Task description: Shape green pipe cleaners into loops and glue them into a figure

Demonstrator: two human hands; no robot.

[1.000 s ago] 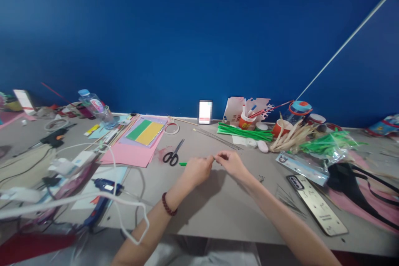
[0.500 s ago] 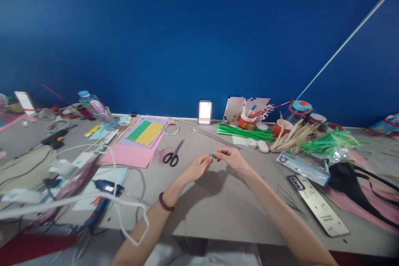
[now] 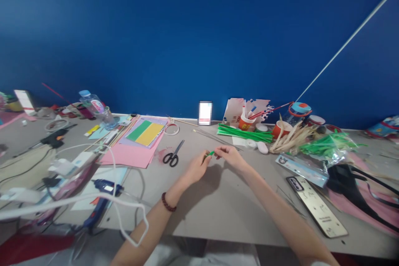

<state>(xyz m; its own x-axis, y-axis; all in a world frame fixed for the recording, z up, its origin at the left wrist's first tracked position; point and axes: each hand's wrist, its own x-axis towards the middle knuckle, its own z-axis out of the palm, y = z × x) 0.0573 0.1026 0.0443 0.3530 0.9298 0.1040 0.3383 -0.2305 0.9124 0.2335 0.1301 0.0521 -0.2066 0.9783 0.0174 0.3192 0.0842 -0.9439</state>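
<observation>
My left hand (image 3: 198, 167) and my right hand (image 3: 230, 156) meet over the middle of the grey table (image 3: 218, 203). Both pinch a small green strip (image 3: 211, 153) between their fingertips, the left from below-left, the right from the right. Its ends are hidden by the fingers. A beaded bracelet (image 3: 168, 202) sits on my left wrist. Black-handled scissors (image 3: 173, 154) lie just left of my left hand.
Pink paper with green and yellow sheets (image 3: 141, 138) lies at left, beside a blue glue gun (image 3: 101, 197), white cables and a water bottle (image 3: 93, 106). At right are green pipe cleaners (image 3: 246, 132), red cups (image 3: 246, 121), a bag of green strips (image 3: 324, 146) and a metal ruler (image 3: 318, 205).
The green strip lay on the table near the scissors a second ago; now it is lifted between both pinching hands, which have shifted slightly upward and away from me.
</observation>
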